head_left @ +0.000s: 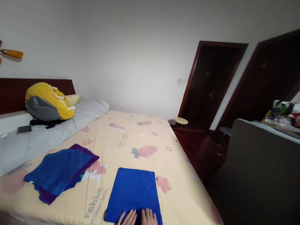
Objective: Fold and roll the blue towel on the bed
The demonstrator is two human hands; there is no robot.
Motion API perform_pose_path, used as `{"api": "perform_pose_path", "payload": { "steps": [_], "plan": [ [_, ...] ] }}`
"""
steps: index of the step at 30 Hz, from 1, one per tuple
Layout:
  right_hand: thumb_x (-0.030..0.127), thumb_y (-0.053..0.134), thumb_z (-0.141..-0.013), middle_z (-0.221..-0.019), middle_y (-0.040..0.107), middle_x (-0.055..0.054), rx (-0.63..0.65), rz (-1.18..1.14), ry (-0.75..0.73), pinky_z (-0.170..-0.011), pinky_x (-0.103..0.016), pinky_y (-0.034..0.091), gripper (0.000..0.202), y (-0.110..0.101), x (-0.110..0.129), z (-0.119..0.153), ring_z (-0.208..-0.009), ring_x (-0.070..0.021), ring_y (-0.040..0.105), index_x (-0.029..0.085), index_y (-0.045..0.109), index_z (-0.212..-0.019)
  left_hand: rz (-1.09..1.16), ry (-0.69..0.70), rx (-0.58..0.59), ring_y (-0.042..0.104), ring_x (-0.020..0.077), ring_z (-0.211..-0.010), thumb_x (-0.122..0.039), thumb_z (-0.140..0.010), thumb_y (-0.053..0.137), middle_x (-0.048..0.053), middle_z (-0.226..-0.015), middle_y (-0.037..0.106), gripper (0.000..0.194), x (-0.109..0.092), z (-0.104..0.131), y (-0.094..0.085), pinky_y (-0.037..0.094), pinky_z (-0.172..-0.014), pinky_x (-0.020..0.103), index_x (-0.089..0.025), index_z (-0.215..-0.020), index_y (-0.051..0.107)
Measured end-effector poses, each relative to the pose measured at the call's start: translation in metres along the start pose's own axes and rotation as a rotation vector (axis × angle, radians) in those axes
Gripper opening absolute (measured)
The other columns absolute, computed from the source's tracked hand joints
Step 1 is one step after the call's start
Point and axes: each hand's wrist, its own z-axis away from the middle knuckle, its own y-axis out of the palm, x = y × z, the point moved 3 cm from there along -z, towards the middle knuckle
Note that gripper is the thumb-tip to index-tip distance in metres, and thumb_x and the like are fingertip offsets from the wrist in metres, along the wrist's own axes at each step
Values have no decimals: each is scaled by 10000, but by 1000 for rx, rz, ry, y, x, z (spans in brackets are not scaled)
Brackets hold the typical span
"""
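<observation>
1. While both palms lie flat and unclenched, the left hand (126, 224) and right hand (149, 224) press the cloth's (134, 191) near edge on the bed (184, 199).
2. Even pressure should keep it square.

The bed (137, 136) has a pale yellow sheet with a carrot print. On it lie a folded blue cloth (134, 191), a blue and purple cloth pile (60, 173) and a long grey pillow (32, 140).

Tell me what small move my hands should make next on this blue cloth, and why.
Probably slide both palms apart along the near edge. The left hand and right hand lie flat, side by side, on the blue cloth, pressing only its middle.
</observation>
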Motion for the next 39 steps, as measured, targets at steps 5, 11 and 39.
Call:
{"api": "perform_pose_path", "payload": {
  "steps": [5, 11, 39],
  "plan": [
    [271, 463, -872, -1142, 731, -42, -204, 10, -349, -825, -274, 497, 416, -1, 12, 12, -1000, -188, 678, 214, 551, -1275, 21, -52, -47, 411, 166, -1381, -237, -868, 434, 45, -1519, 376, 770, 8, 3, 1, 433, -1100, 326, -206, -1509, 8],
    [451, 418, -926, -1301, 622, -37, -121, -33, -554, -864, -245, 513, 668, -15, -23, 17, -1137, -165, 631, 215, 170, -1499, 131, -57, 171, 344, 172, -1421, -259, -873, 460, -10, -1574, 247, 832, 39, 25, -34, 394, -1123, 358, -305, -1475, -113],
    [219, 415, -714, -977, 727, -88, 480, -536, 266, -892, -350, 470, 331, -53, -92, -7, -965, -232, 647, 182, 678, -910, 361, -708, 271, 560, 158, -1047, -69, -681, 449, -9, -1036, 662, 388, 74, 37, -126, 373, -971, 283, -265, -984, 591]
  ]
}}
